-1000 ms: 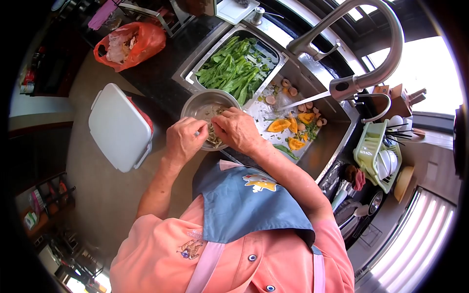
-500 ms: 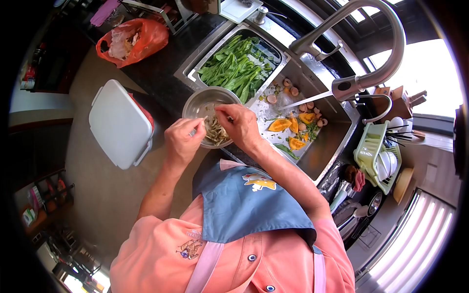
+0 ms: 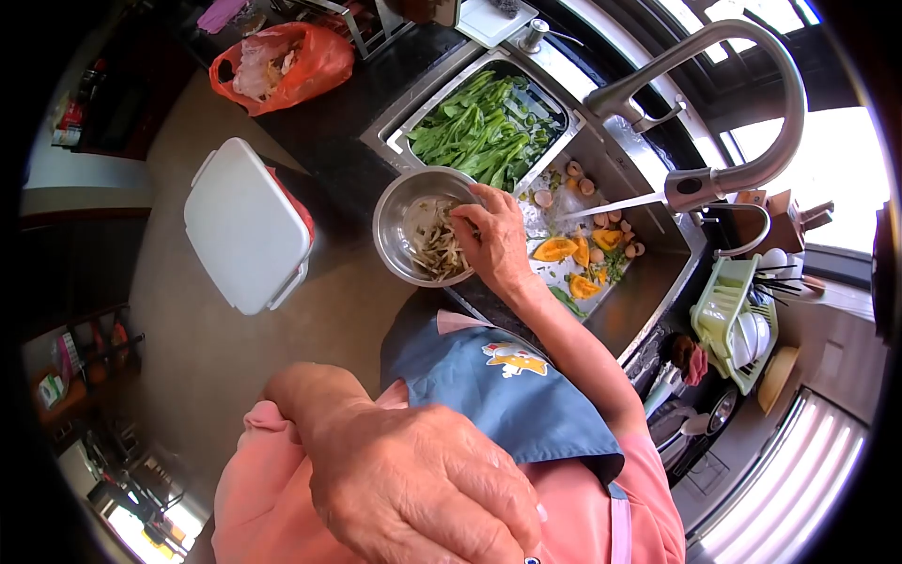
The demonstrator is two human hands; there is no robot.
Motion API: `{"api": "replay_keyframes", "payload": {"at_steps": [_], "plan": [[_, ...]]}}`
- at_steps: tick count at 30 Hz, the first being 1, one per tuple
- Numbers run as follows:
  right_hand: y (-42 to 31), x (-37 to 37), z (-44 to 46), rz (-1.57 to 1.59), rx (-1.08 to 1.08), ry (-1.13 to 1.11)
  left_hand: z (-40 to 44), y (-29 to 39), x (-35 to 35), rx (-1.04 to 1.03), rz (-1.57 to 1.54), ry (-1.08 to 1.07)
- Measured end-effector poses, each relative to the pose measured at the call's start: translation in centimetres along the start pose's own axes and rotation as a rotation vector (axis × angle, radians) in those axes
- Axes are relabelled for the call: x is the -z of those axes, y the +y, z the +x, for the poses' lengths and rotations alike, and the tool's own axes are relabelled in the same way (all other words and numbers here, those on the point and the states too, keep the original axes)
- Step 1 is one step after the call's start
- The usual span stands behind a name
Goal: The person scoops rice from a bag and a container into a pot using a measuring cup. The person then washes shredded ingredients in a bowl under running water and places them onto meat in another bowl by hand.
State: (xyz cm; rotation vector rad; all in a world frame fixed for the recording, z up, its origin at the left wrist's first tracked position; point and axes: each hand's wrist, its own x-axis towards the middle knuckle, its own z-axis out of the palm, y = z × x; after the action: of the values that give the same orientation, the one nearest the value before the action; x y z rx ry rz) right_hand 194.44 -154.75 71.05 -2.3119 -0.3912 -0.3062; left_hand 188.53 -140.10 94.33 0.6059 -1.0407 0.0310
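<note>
Close to the camera at the bottom, my left hand [image 3: 423, 479] shows its back, with its fingers curled together; anything inside them is hidden. My right hand [image 3: 498, 244] is over the right side of a metal bowl [image 3: 387, 224], its fingers bent in a pinch, and I cannot make out what they hold. Small pale, thin pieces [image 3: 437, 246] lie in the bowl, beside the sink corner. Behind it, green leafy vegetables [image 3: 484, 132] fill a metal tray [image 3: 406, 141].
Water runs from the faucet [image 3: 695, 188] into the sink [image 3: 648, 282], which holds orange pieces [image 3: 556, 249] and eggshells [image 3: 543, 197]. A red bag [image 3: 324, 70] sits on the counter; a white-lidded bin [image 3: 246, 226] stands left. A green dish rack [image 3: 719, 301] is at right.
My left hand has left the bowl and come down close to the camera. My right hand stays over the bowl. The view has shifted, so the bowl and sink appear further right.
</note>
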Motion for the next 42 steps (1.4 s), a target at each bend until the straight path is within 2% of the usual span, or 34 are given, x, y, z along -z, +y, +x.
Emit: {"api": "replay_keyframes", "payload": {"at_steps": [3, 6, 8, 9, 11, 12, 14, 16, 18, 20, 22, 23, 26, 27, 28, 30, 31, 32, 34, 36, 37, 40, 42], "plan": [[0.3, 0.3, -0.3, 0.013, -0.029, 0.023, 0.8, 0.5, 0.2, 0.097, -0.058, 0.016], [0.5, 0.5, -0.5, 0.03, -0.044, 0.024, 0.6, -0.1, 0.1, 0.062, -0.06, 0.029], [0.5, 0.8, -0.7, 0.035, -0.046, 0.027, 0.9, -0.2, 0.6, 0.147, -0.107, -0.033], [0.7, 0.9, -0.7, 0.066, -0.061, 0.041, 1.6, 0.2, 1.9, 0.261, -0.163, -0.115], [1.1, 1.0, -1.3, 0.114, -0.099, 0.069, 1.9, 0.2, 3.8, 0.351, -0.101, -0.187], [1.7, 1.1, -1.6, 0.132, -0.151, 0.115, 1.5, -0.2, 4.5, 0.325, 0.022, -0.178], [4.0, 1.3, -2.3, 0.471, -0.47, 0.169, -2.3, -0.5, 4.5, 0.385, 0.388, 0.203], [7.6, 2.0, -2.8, 0.905, -0.854, 0.32, -5.1, 0.1, 6.9, 0.735, 0.752, 0.531], [11.2, 4.4, -3.0, 1.191, -1.05, 0.515, -9.0, -0.9, 10.3, 0.855, 0.894, 0.903], [16.1, 5.9, -3.5, 1.479, -1.161, 0.721, -14.0, -1.3, 14.3, 0.935, 1.003, 0.989], [19.9, 7.1, -4.1, 1.661, -1.184, 0.847, -19.4, -1.0, 17.3, 1.13, 1.203, 0.937], [19.5, 7.9, -3.2, 1.681, -1.219, 0.904, -21.1, -1.0, 17.9, 1.209, 1.215, 0.927], [25.1, 7.1, -5.8, 1.904, -1.18, 0.688, -22.6, -2.1, 17.1, 1.351, 0.807, 1.117], [24.7, 7.2, -4.8, 1.784, -1.372, 0.753, -22.8, -2.6, 16.9, 1.398, 0.657, 1.149], [23.7, 7.2, -4.3, 1.667, -1.422, 0.752, -22.9, -3.0, 16.9, 1.429, 0.543, 1.08], [21.8, 6.7, -3.7, 1.362, -1.485, 0.656, -22.7, -4.4, 15.9, 1.436, 0.522, 1.034], [21.5, 6.5, -4.3, 1.307, -1.344, 0.448, -23.5, -5.0, 15.9, 1.467, 0.536, 1.03], [20.7, 6.0, -5.5, 0.834, -1.233, 0.168, -24.0, -5.5, 15.9, 1.47, 0.555, 1.031], [28.6, 1.6, -11.7, -0.229, -0.53, -0.402, -24.1, -6.3, 15.0, 1.486, 0.595, 1.035], [21.9, 6.2, -9.7, -0.823, -0.488, -0.711, -24.1, -6.8, 15.0, 1.429, 0.553, 1.054], [22.2, 6.8, -10.4, -0.739, -0.509, -0.593, -24.5, -6.7, 15.4, 1.42, 0.527, 1.045], [24.2, 7.7, -12.7, -0.191, -0.789, -0.325, -24.4, -6.4, 15.1, 1.398, 0.498, 1.027], [24.1, 8.7, -14.1, -0.03, -0.835, -0.301, -24.5, -5.8, 15.2, 1.403, 0.528, 0.984]]}}
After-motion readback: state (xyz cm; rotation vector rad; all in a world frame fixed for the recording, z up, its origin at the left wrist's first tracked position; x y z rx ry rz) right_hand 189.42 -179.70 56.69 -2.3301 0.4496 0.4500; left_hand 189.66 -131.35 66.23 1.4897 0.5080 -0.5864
